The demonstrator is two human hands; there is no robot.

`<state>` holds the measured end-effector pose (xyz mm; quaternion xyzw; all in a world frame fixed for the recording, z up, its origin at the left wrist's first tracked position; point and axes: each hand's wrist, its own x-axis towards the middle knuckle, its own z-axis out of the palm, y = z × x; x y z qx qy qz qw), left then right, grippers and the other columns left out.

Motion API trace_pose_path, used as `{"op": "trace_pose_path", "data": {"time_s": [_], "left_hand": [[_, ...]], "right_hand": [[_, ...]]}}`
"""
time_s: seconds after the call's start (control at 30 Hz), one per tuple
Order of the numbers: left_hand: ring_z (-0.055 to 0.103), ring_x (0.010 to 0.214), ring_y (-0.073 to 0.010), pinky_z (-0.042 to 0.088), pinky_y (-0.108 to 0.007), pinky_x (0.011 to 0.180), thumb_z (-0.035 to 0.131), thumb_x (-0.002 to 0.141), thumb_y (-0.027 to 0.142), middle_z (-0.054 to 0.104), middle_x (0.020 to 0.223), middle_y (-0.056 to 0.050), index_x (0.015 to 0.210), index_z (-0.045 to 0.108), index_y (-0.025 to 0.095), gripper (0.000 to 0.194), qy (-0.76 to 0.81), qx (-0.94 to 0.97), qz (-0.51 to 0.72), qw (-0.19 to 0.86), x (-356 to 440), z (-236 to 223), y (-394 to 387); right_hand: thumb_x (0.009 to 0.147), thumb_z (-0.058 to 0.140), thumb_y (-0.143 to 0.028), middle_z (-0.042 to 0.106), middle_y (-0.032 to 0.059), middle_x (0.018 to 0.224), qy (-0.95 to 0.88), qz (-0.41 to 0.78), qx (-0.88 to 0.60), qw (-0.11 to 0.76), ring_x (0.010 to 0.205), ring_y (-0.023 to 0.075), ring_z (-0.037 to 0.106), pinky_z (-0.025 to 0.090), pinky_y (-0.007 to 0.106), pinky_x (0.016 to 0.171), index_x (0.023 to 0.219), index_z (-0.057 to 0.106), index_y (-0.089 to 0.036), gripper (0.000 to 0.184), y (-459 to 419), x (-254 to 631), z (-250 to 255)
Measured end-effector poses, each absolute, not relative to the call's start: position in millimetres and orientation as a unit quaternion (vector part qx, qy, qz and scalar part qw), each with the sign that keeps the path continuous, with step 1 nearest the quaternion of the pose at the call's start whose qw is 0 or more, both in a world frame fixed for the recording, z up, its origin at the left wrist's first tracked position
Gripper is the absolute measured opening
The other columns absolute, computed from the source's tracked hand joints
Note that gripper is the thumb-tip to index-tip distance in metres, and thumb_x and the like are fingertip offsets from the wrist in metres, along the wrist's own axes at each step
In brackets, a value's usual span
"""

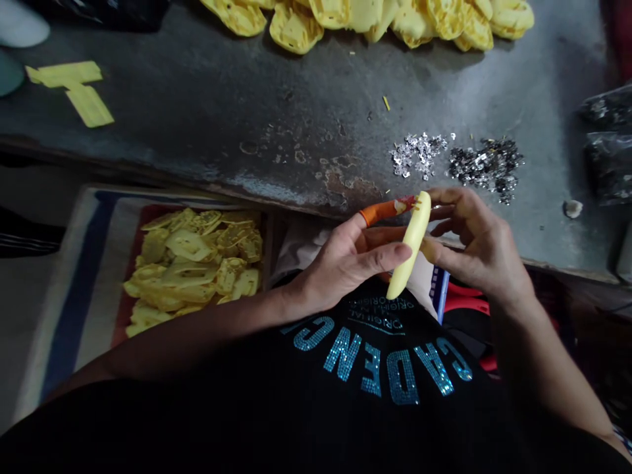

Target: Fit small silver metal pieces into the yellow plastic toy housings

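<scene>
Yellow plastic pc. at ctr-right of frame, tilted, clamped betw. L hand thumb & fingers; R hand fingertips close on its upper edge. For good seating, brace w/ L, press square w/ R. Metal clips lie nearby, R of ctr; bench edge limits fwd. travel.
</scene>
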<state>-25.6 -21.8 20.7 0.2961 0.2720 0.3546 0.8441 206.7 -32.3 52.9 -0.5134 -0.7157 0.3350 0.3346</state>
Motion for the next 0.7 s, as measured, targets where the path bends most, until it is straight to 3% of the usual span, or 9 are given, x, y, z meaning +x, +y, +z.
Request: {"op": "trace_pose_path", "data": {"time_s": [0.13,0.27,0.37,0.43,0.53,0.7], "left_hand": [[0.083,0.114,-0.0262,0.066,-0.035,0.096,0.099,0.087,0.036,0.084,0.134,-0.008,0.146,0.073,0.027,0.066,0.275,0.372,0.367,0.807,-38,23,-27],[0.083,0.107,-0.0253,0.066,-0.03,0.085,0.098,0.087,0.036,0.085,0.135,-0.007,0.151,0.076,0.03,0.067,0.318,0.507,0.359,0.716,-54,21,-31],[0.081,0.121,-0.029,0.066,-0.034,0.098,0.097,0.088,0.032,0.084,0.14,-0.007,0.146,0.081,0.029,0.06,0.313,0.578,0.386,0.647,-60,21,-32],[0.08,0.128,-0.0307,0.064,-0.038,0.111,0.096,0.088,0.029,0.082,0.144,-0.007,0.139,0.085,0.028,0.052,0.297,0.6,0.407,0.622,-60,23,-32],[0.078,0.134,-0.0313,0.059,-0.043,0.122,0.096,0.088,0.027,0.08,0.148,-0.009,0.129,0.089,0.028,0.042,0.276,0.607,0.433,0.606,-57,28,-30],[0.084,0.117,-0.0297,0.067,-0.042,0.109,0.102,0.081,0.033,0.085,0.136,-0.01,0.13,0.087,0.026,0.052,0.284,0.607,0.467,0.577,-57,27,-27]], "right_hand": [[0.098,0.084,-0.036,0.071,0.0087,0.131,-0.727,0.283,-0.492,0.386,0.102,0.0227,0.078,0.069,0.04,0.088,0.141,0.061,-0.028,0.049,-40,195,39],[0.098,0.08,-0.027,0.067,0.0125,0.129,-0.731,0.155,-0.467,0.472,0.113,0.0305,0.073,0.07,0.047,0.089,0.144,0.061,-0.03,0.049,-49,185,23],[0.096,0.082,-0.024,0.068,0.0155,0.128,-0.743,0.05,-0.483,0.46,0.12,0.0367,0.07,0.068,0.055,0.095,0.146,0.056,-0.034,0.057,-53,182,22],[0.097,0.081,-0.028,0.068,0.0154,0.127,-0.75,0.009,-0.492,0.443,0.119,0.038,0.07,0.067,0.06,0.097,0.149,0.051,-0.036,0.061,-52,182,23],[0.102,0.076,-0.041,0.067,0.0151,0.123,-0.748,-0.008,-0.458,0.48,0.112,0.0371,0.071,0.067,0.061,0.092,0.15,0.054,-0.035,0.053,-47,182,23],[0.101,0.074,-0.056,0.067,0.0125,0.117,-0.736,-0.03,-0.419,0.53,0.101,0.0355,0.071,0.067,0.06,0.082,0.148,0.061,-0.037,0.052,-33,177,21]]}}
